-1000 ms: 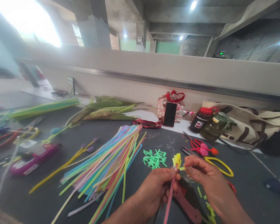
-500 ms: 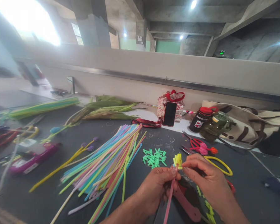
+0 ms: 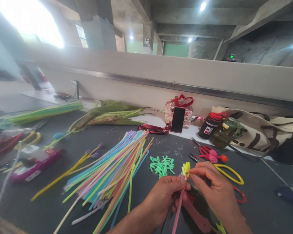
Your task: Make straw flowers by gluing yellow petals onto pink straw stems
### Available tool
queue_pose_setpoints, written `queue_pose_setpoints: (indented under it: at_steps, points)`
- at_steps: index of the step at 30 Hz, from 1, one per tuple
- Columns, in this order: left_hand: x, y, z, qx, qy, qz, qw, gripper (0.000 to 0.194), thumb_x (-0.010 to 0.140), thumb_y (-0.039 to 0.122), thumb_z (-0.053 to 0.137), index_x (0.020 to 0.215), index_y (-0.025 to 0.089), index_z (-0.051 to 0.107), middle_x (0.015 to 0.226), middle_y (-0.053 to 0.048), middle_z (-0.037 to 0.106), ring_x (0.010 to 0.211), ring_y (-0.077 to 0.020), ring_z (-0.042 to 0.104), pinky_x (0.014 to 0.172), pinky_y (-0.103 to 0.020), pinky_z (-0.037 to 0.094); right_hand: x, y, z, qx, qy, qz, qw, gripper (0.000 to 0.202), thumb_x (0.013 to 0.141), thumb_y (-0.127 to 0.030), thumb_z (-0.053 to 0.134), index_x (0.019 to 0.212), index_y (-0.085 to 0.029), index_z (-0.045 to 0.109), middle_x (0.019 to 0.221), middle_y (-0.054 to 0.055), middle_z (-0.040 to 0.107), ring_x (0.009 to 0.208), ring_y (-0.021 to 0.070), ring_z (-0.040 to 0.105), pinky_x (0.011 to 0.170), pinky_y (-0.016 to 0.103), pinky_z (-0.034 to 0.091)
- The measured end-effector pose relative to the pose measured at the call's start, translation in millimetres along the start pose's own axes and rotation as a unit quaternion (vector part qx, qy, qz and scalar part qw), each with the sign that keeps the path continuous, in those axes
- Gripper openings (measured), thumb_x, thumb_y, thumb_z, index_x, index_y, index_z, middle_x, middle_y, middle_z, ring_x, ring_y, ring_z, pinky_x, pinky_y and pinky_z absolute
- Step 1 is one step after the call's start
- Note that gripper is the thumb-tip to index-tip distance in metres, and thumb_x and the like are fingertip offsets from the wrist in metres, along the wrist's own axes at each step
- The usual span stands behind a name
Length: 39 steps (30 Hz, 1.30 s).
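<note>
My left hand (image 3: 163, 195) is closed around a thin pink straw (image 3: 177, 211), which slants down toward me. At its upper end, a bunch of short yellow straw pieces (image 3: 185, 169) stands above my left thumb. My right hand (image 3: 216, 188) pinches at the right side of that bunch, apparently on a yellow piece; its fingertips partly hide the contact. Just beyond my hands lies a loose pile of short green straw pieces (image 3: 162, 165). Under my hands is a tool with a dull pink handle (image 3: 197, 217), its working end hidden.
Many long pastel straws (image 3: 112, 169) fan out to the left. Scissors with red handles (image 3: 205, 151), a yellow handle loop (image 3: 231, 174), and a red one (image 3: 240, 195) lie right. Behind stand a phone (image 3: 178, 119), a black bottle (image 3: 209, 125) and corn husks (image 3: 112, 113).
My right hand has shifted slightly left and closer to the yellow bunch, uncovering more of the red handle loop. The left hand keeps its hold on the pink straw.
</note>
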State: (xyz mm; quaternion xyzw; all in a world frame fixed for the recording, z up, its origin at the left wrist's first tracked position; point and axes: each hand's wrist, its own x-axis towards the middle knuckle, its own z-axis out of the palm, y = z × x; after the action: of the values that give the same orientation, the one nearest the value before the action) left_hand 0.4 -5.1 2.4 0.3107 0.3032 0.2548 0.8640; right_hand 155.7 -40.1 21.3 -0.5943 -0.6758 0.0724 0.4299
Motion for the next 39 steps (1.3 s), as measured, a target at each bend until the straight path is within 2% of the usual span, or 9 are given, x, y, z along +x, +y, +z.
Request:
queue_pose_setpoints:
  at_steps: [5,13,16,18,23,27,31,35,39]
  points:
    - [-1.0,0.9,1.5,0.003,0.005,0.0,1.0,0.02,0.069,0.03,0.06,0.067,0.01,0.064,0.044,0.002,0.054,0.031,-0.0042,0.04,0.03,-0.016,0.022,-0.2,1.6,2.3,-0.013,0.027,-0.012,0.999,0.007,0.078,-0.022,0.058,0.075,-0.022,0.064,0.082,0.003,0.059,0.076,0.0191,0.06,0.064,0.029,0.047]
    - [-0.5,0.9,0.3,-0.023,-0.019,-0.017,0.999,0.022,0.068,0.03,0.061,0.07,0.009,0.064,0.045,0.001,0.055,0.03,-0.0032,0.039,0.03,-0.016,0.021,-0.3,3.1,2.2,0.016,0.031,-0.028,0.999,0.01,0.08,-0.02,0.056,0.082,-0.023,0.066,0.082,0.002,0.059,0.075,0.0162,0.06,0.065,0.026,0.047]
    - [0.4,1.0,-1.7,-0.039,-0.031,-0.034,0.998,0.023,0.069,0.031,0.061,0.072,0.008,0.064,0.047,0.001,0.055,0.03,-0.003,0.039,0.03,-0.015,0.021,-2.5,2.5,1.0,0.032,0.045,-0.003,0.998,0.015,0.083,-0.024,0.053,0.088,-0.025,0.067,0.091,0.002,0.059,0.083,0.0173,0.059,0.069,0.026,0.047]
    - [0.2,0.8,-3.3,-0.053,-0.047,-0.038,0.997,0.024,0.07,0.032,0.061,0.073,0.008,0.064,0.048,0.001,0.056,0.031,-0.0031,0.041,0.03,-0.015,0.023,-4.4,1.8,-0.9,0.039,0.077,0.033,0.996,0.016,0.084,-0.026,0.052,0.091,-0.027,0.066,0.098,0.002,0.059,0.092,0.0187,0.057,0.074,0.027,0.046]
    - [-4.2,1.6,-4.2,-0.077,-0.075,-0.005,0.994,0.022,0.071,0.031,0.063,0.076,0.01,0.064,0.052,0.001,0.058,0.035,-0.0035,0.045,0.032,-0.013,0.027,-8.0,2.5,-6.9,0.07,0.122,0.08,0.987,0.017,0.084,-0.032,0.051,0.092,-0.027,0.065,0.104,0.002,0.059,0.101,0.0212,0.052,0.085,0.031,0.041]
    - [-7.7,6.0,-0.6,-0.067,-0.052,0.014,0.996,0.023,0.064,0.031,0.07,0.069,0.01,0.065,0.048,0.0,0.059,0.038,-0.0065,0.051,0.034,-0.014,0.031,-13.2,4.3,-7.3,0.094,0.097,0.093,0.986,0.017,0.084,-0.033,0.051,0.092,-0.027,0.065,0.102,0.003,0.059,0.095,0.0209,0.055,0.081,0.029,0.045]
    - [-10.2,10.5,2.0,-0.049,-0.055,0.022,0.997,0.026,0.052,0.033,0.078,0.059,0.011,0.065,0.043,0.0,0.059,0.033,-0.0064,0.048,0.032,-0.015,0.027,-18.8,3.8,-3.3,0.151,0.054,0.117,0.98,0.019,0.083,-0.035,0.053,0.092,-0.026,0.066,0.103,0.005,0.059,0.092,0.0219,0.058,0.072,0.026,0.051]
    - [-12.1,9.9,0.3,-0.033,-0.043,0.067,0.996,0.022,0.049,0.028,0.081,0.057,0.014,0.066,0.044,0.001,0.06,0.036,-0.0057,0.047,0.039,-0.016,0.032,-18.9,0.7,0.0,0.182,0.034,0.09,0.979,0.014,0.078,-0.033,0.059,0.086,-0.025,0.069,0.098,0.006,0.063,0.091,0.0236,0.061,0.064,0.023,0.053]
    - [-8.3,5.4,-3.7,-0.017,-0.019,0.11,0.994,0.023,0.045,0.027,0.082,0.054,0.014,0.065,0.046,0.002,0.06,0.038,-0.0064,0.047,0.042,-0.018,0.033,-17.1,-7.3,2.6,0.22,0.023,0.08,0.972,0.01,0.078,-0.03,0.059,0.081,-0.025,0.067,0.087,0.004,0.061,0.083,0.0207,0.061,0.067,0.025,0.051]
